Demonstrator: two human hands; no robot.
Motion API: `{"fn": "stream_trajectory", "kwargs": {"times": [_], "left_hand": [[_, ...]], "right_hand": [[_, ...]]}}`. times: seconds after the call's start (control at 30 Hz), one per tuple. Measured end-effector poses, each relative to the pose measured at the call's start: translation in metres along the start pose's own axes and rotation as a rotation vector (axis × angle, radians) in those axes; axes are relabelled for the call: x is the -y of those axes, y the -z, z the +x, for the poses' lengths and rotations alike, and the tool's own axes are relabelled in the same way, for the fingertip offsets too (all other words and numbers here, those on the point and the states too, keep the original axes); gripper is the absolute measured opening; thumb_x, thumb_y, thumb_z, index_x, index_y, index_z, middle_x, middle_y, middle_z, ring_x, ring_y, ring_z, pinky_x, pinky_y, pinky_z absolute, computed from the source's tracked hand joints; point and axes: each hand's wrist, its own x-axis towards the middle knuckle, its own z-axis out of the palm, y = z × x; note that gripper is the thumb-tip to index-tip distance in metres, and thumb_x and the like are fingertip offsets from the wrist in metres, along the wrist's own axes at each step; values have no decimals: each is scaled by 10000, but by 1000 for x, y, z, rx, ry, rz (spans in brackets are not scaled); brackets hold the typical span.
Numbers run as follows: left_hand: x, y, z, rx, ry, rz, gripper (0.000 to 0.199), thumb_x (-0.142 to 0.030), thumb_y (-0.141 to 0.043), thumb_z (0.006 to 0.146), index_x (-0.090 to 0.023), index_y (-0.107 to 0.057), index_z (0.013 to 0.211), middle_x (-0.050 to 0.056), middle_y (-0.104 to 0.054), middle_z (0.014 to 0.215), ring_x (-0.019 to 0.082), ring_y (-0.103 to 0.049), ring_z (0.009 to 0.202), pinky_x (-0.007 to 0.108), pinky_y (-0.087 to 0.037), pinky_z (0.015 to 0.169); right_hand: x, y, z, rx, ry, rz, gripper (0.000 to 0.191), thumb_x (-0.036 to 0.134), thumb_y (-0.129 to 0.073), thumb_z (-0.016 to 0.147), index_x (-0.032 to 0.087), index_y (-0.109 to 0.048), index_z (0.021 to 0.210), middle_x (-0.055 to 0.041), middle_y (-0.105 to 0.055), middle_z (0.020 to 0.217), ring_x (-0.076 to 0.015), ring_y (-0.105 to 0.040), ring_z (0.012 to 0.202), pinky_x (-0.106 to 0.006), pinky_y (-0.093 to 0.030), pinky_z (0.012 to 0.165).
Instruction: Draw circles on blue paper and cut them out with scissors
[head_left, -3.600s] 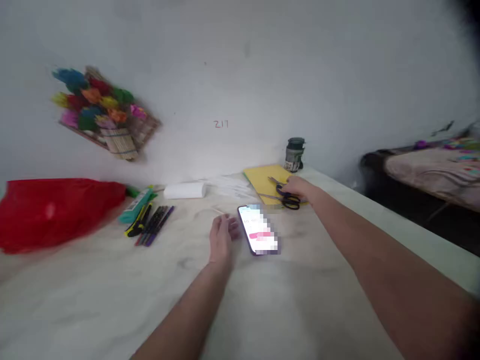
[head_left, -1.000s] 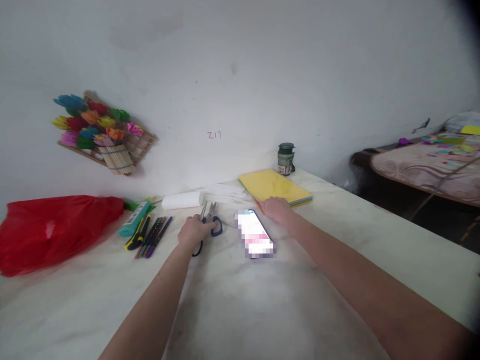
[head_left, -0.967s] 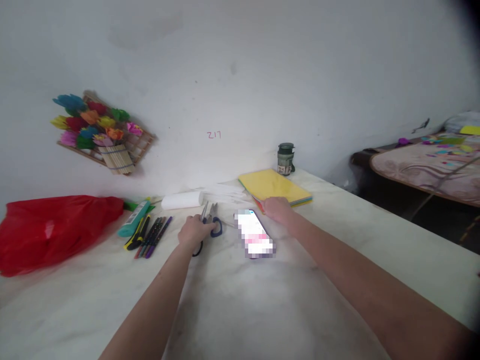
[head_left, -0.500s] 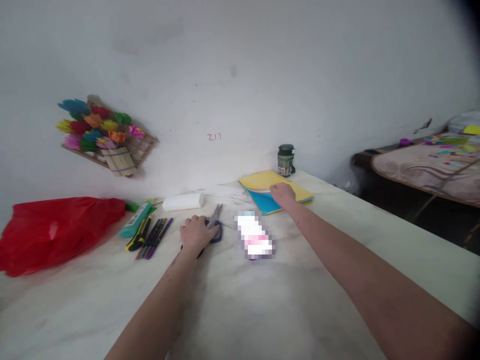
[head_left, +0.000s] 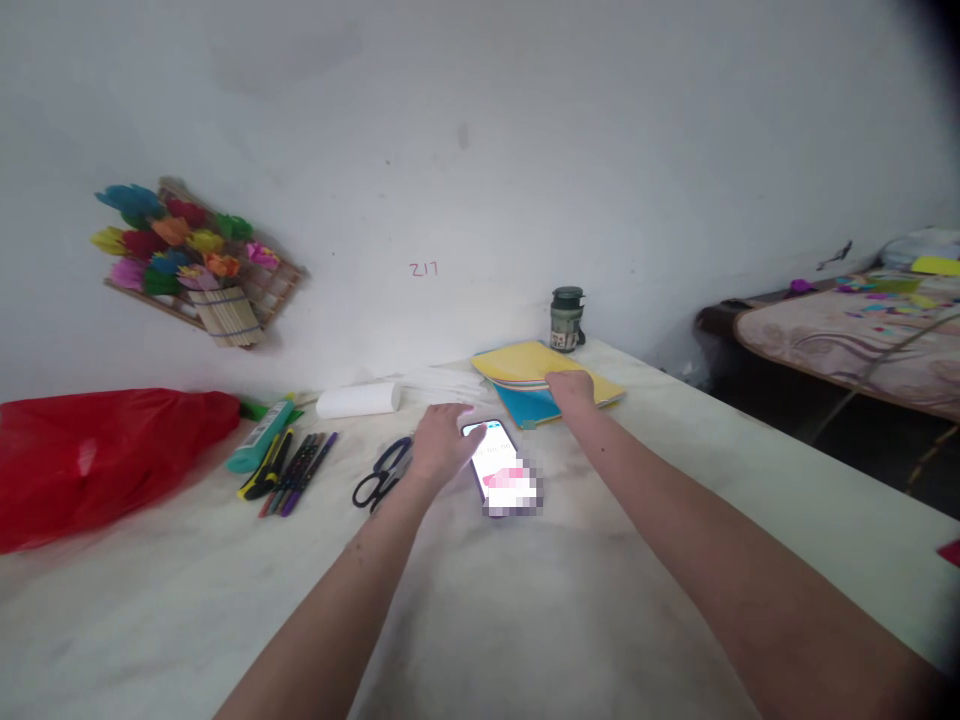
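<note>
Red "217" (head_left: 424, 270); right hand (head_left: 573, 388) closed on yellow paper (head_left: 517, 359), left hand (head_left: 442, 441) open by phone (head_left: 496, 464), seemingly empty

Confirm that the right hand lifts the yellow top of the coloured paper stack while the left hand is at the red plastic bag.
Wrong on the left hand: the head view shows it by the lit, dark-cased smartphone. The right hand lifts the yellow top of the coloured paper stack.

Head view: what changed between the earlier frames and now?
Scissors moved left off the yellow sheets, now left of the phone; left hand let go of them, went right to the phone's top. Right hand took the sheets' near edge and lifted it, exposing blue. Phone, white roll and cup stayed put.
</note>
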Motion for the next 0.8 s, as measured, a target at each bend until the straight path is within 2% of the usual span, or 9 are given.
{"fn": "stream_trajectory", "kwargs": {"times": [0.1, 0.17, 0.27, 0.4, 0.5, 0.6, 0.8], "left_hand": [[-16, -25, 3, 171, 153, -295, 170, -267, -655, 630, -211, -657, 791, 96, -643, 882, 282, -548, 906, 399, -364, 845], [-25, -39, 5, 258, 301, -479, 181, -240, -638, 656, -173, -641, 824, 114, -638, 865, 262, -584, 825, 388, -417, 773], [-33, -58, 10, 350, 467, -716, 328, -228, -601, 708, -125, -556, 1015, 124, -630, 816, 215, -618, 670, 367, -468, 678], [-38, -78, 22, 430, 605, -1033, 572, -196, -599, 737, -136, -335, 1241, 92, -621, 759, 180, -626, 627, 352, -490, 679], [-40, -90, 30, 426, 615, -1067, 626, -147, -583, 748, -164, -250, 1278, 69, -614, 764, 169, -625, 641, 355, -493, 696], [-43, -99, 35, 396, 605, -1033, 551, -112, -534, 769, -160, -276, 1254, 69, -611, 780, 155, -620, 626, 334, -499, 680], [-45, -108, 44, 339, 636, -918, 572, -52, -479, 767, -121, -236, 1280, 73, -599, 756, 142, -597, 555, 318, -504, 628]], "right_hand": [[-3, -5, -5, -62, -111, 152, 409, 291, -282, 807, 141, -647, 917, -135, -655, 873, -190, -608, 726, -246, -407, 508], [-4, -7, -7, -85, -161, 241, 385, 302, -316, 791, 142, -654, 885, -137, -658, 855, -197, -608, 718, -252, -409, 503], [-5, -11, -7, -102, -225, 366, 339, 284, -357, 772, 154, -663, 836, -126, -666, 812, -190, -611, 688, -245, -414, 486], [-5, -16, -7, -139, -292, 515, 276, 247, -392, 759, 165, -655, 746, -94, -666, 753, -152, -609, 636, -205, -409, 449], [-5, -21, -7, -177, -344, 622, 221, 235, -424, 740, 165, -631, 714, -73, -660, 715, -123, -597, 573, -177, -387, 391], [-7, -26, -4, -204, -375, 711, 164, 234, -461, 717, 173, -602, 661, -48, -653, 663, -112, -584, 529, -163, -369, 351], [-12, -33, 1, -246, -331, 772, 187, 260, -487, 696, 176, -592, 566, -30, -624, 566, -122, -569, 488, -186, -384, 354]]}}
